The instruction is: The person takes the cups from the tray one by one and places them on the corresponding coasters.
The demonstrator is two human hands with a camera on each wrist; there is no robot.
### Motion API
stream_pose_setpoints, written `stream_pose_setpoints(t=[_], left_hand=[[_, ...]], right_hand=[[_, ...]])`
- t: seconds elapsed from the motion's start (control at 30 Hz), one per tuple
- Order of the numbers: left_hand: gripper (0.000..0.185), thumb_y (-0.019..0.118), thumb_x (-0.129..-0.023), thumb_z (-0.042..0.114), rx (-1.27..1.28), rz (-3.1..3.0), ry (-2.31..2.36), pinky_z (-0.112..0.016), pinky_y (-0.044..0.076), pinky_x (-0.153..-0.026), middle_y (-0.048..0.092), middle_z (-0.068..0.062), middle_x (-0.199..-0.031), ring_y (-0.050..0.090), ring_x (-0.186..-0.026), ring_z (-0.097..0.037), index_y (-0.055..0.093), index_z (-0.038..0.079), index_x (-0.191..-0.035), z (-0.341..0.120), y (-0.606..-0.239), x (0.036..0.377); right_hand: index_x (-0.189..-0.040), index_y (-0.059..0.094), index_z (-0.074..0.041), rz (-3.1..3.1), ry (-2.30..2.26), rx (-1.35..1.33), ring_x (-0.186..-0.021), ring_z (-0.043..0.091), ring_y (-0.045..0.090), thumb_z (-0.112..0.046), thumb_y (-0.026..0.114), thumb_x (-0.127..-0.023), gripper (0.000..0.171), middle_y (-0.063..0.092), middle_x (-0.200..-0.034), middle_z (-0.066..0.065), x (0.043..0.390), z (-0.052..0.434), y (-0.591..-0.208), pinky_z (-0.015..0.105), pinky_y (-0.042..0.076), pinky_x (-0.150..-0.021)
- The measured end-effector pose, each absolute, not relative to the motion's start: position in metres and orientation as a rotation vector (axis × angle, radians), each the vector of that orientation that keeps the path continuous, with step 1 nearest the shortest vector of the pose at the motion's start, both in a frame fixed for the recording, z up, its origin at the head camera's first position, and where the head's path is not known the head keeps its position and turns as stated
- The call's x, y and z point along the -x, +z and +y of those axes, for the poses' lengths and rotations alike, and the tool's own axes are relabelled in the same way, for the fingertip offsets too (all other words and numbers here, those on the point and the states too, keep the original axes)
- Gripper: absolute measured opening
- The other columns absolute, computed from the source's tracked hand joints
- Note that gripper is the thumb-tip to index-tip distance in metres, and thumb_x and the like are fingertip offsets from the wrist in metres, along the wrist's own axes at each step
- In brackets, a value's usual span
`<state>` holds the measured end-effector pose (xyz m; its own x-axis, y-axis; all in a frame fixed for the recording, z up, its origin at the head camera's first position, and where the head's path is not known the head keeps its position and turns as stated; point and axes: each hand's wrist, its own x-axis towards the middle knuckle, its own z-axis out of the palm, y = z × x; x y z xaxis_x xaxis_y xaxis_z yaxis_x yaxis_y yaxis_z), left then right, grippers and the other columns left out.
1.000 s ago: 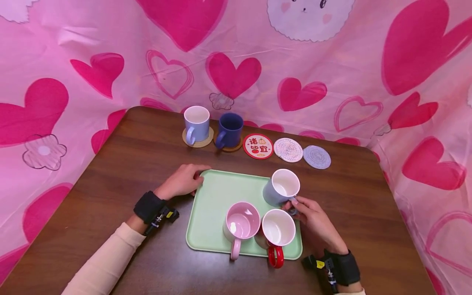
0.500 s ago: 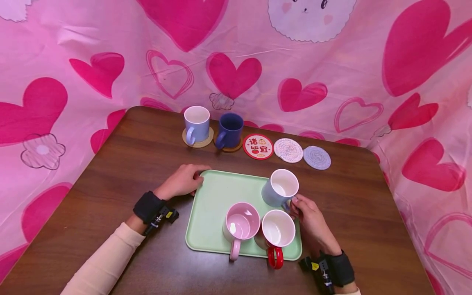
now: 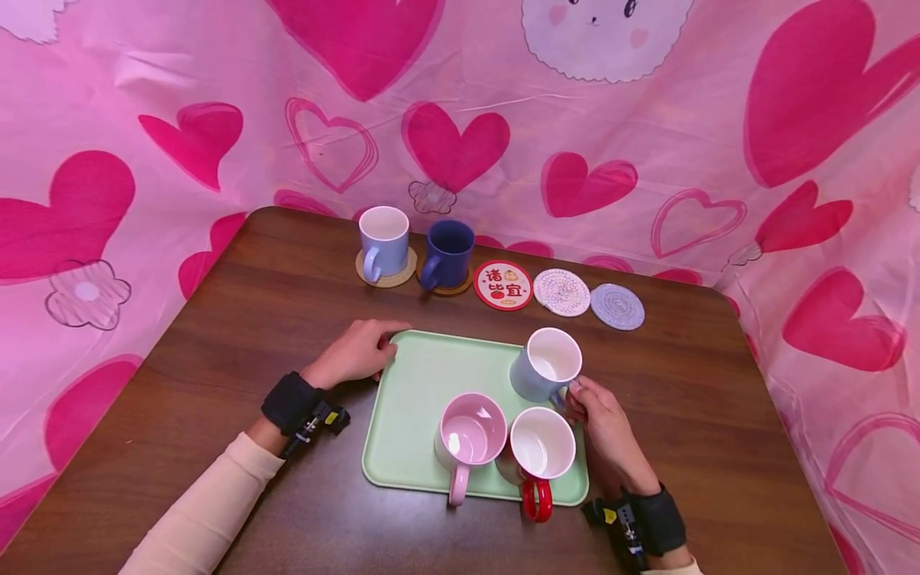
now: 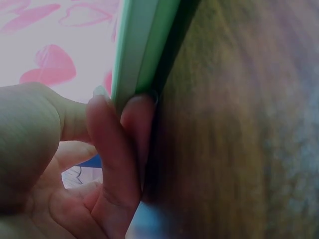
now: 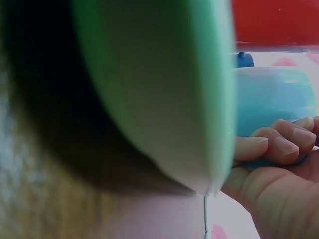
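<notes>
A light green tray [image 3: 417, 399] lies on the wooden table. At its far left corner my left hand [image 3: 355, 351] grips the rim; in the left wrist view the fingertips are tucked against the tray's edge [image 4: 137, 50]. My right hand [image 3: 607, 423] holds the handle of a grey-blue mug [image 3: 532, 379], fingers curled round it. That mug stands upright at the tray's right side. Nearer me on the tray are a pink mug [image 3: 453, 455] and a red mug with a white inside [image 3: 544, 447], their handles pointing toward me.
Along the table's back stand a light blue mug [image 3: 384, 247] and a navy mug [image 3: 451, 259], each on a coaster. To their right lie a red-rimmed coaster [image 3: 503, 285], a white woven coaster [image 3: 562, 293] and a blue-grey woven coaster [image 3: 618, 307]. A pink heart-print cloth [image 3: 460, 72] hangs behind.
My right hand and the grey-blue mug have shifted slightly left since one second ago. The left hand and the tray have stayed put.
</notes>
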<state>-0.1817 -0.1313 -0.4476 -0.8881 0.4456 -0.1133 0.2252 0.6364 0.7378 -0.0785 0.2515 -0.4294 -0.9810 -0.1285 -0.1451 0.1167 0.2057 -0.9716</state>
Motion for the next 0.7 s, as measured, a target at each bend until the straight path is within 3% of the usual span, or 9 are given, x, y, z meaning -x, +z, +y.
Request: stream_pose_setpoints(t=[0.7], left_hand=[[0.042,0.057,-0.093,0.007,-0.532,2.583,1.086,-0.032,0.048,-0.048,0.058,-0.007,-0.079,0.056,-0.046,-0.019,0.059,0.011,-0.134,-0.1318,-0.4502,0.183]], right_hand=[[-0.086,0.045,0.009,2.316,-1.844,0.008,-0.069,0.026,0.043,-0.027,0.038,-0.106,0.042,0.039,-0.073,0.013,0.0782,0.2504,-0.4278,0.03,0.041,-0.067]])
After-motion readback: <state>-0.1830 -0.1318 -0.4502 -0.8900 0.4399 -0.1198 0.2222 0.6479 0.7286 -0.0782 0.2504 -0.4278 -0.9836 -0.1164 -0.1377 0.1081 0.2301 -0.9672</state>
